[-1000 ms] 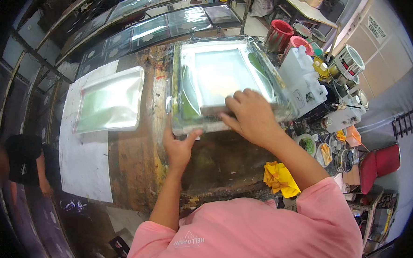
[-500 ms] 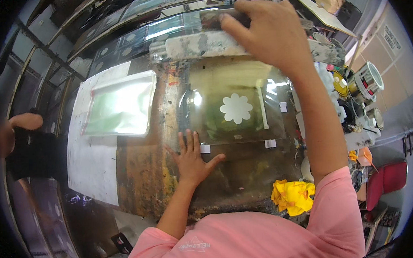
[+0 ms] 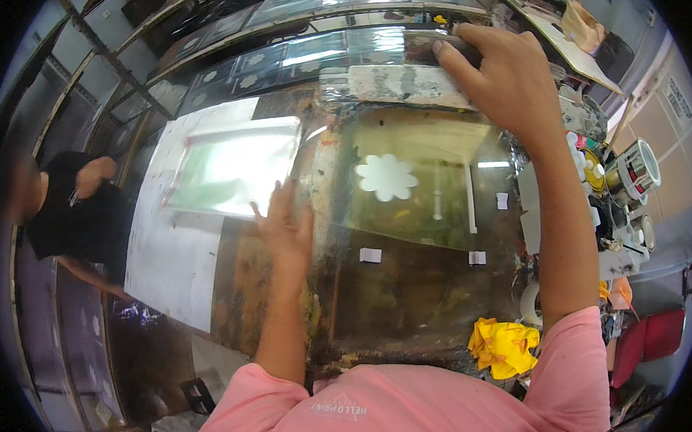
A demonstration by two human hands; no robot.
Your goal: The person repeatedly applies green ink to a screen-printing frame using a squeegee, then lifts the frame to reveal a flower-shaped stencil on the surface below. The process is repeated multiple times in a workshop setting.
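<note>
My left hand (image 3: 284, 231), blurred by motion, has its fingers stretched out and apart. It is by the near right corner of a stack of clear plastic sheets (image 3: 234, 167). My raised right hand (image 3: 499, 71) curls round the top of a paint-spattered bar (image 3: 405, 84) at the table's far side; its grip is partly hidden. Between my arms, a white flower shape (image 3: 387, 177) shows in a yellowish-green see-through panel (image 3: 428, 145). Small white paper tabs (image 3: 370, 255) lie on the dark, stained table (image 3: 397, 303) near it.
White paper (image 3: 169, 280) lies beneath the stack. A crumpled yellow cloth (image 3: 503, 347) sits at the near right. Paint cans (image 3: 633, 171) and bottles crowd the right side. Behind are racks of flower-marked sheets (image 3: 306, 58). At left is another person's hand (image 3: 93, 176).
My left hand has moved from the table by the panel leftward to the sheet stack. The flower shape has shifted left relative to the paper tabs. My right hand still holds the bar.
</note>
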